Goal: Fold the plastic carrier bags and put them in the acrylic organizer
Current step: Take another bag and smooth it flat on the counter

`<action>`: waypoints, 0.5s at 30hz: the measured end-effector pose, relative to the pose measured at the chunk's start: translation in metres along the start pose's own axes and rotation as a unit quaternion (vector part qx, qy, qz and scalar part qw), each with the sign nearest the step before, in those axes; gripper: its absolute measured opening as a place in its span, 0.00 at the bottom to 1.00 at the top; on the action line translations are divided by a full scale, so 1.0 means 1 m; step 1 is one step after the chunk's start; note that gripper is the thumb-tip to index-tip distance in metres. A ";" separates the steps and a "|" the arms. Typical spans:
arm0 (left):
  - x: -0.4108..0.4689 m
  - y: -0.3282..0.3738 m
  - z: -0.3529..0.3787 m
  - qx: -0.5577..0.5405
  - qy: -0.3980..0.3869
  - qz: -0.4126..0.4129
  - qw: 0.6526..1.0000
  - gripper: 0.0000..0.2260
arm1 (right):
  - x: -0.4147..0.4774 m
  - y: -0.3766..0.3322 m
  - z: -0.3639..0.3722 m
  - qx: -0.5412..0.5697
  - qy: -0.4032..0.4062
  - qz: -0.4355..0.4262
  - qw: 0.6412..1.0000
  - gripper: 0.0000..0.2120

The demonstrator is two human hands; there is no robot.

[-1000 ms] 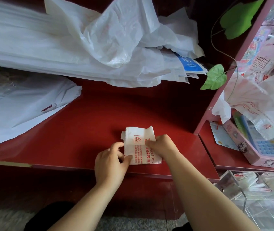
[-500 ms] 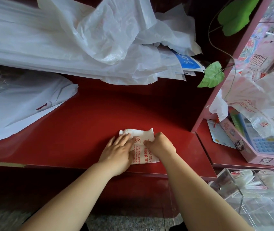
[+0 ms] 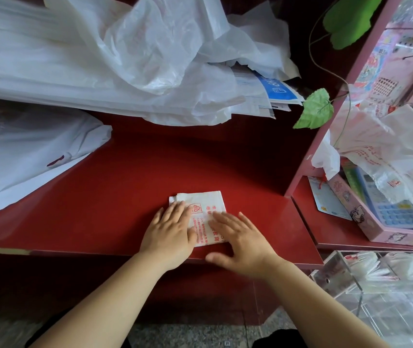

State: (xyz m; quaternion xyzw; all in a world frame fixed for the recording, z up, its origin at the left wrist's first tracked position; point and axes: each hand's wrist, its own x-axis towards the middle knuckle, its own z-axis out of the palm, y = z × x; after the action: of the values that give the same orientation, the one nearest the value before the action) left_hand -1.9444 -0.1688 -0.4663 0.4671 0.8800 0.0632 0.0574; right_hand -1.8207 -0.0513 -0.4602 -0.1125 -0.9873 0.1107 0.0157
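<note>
Evidently the folding step is near its end: the folded bag lies as a small square packet at 6 o'clock on the red counter, close to the near edge. The left hand and right hand lie flat on it, fingers straight, pressing and gripping nothing. The next move likely calls for pinching the packet so it cannot spring open, then carrying it toward 4 o'clock, past the counter's edge, into the clear organizer. Bare counter spreads toward 10 o'clock; the heap of loose bags sits well apart at 12.
</note>
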 end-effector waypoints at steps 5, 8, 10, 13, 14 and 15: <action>-0.012 -0.009 0.003 0.018 0.013 0.039 0.999 0.55 | -0.002 -0.001 0.002 -0.040 -0.011 0.002 0.999 0.43; -0.029 -0.016 0.008 0.044 0.090 0.132 0.986 0.47 | -0.010 -0.002 0.004 -0.052 -0.004 0.000 0.999 0.40; -0.040 -0.018 0.017 -0.009 0.123 0.156 0.980 0.29 | -0.017 -0.006 0.008 -0.078 0.044 -0.010 0.996 0.40; -0.043 -0.020 0.034 -0.079 0.219 0.188 0.954 0.15 | -0.023 -0.007 0.025 -0.060 0.166 -0.039 0.983 0.24; -0.042 -0.021 0.037 -0.091 0.246 0.189 0.946 0.14 | -0.026 -0.007 0.028 -0.045 0.188 -0.039 0.980 0.19; -0.041 -0.022 0.037 -0.097 0.263 0.190 0.941 0.13 | -0.029 -0.006 0.030 -0.031 0.208 -0.038 0.977 0.16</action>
State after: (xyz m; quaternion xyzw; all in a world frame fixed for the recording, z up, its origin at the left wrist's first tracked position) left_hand -1.9333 -0.2127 -0.5042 0.5848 0.7482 0.2782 -0.1443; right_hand -1.7958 -0.0698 -0.4886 -0.0963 -0.9689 0.0540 0.2216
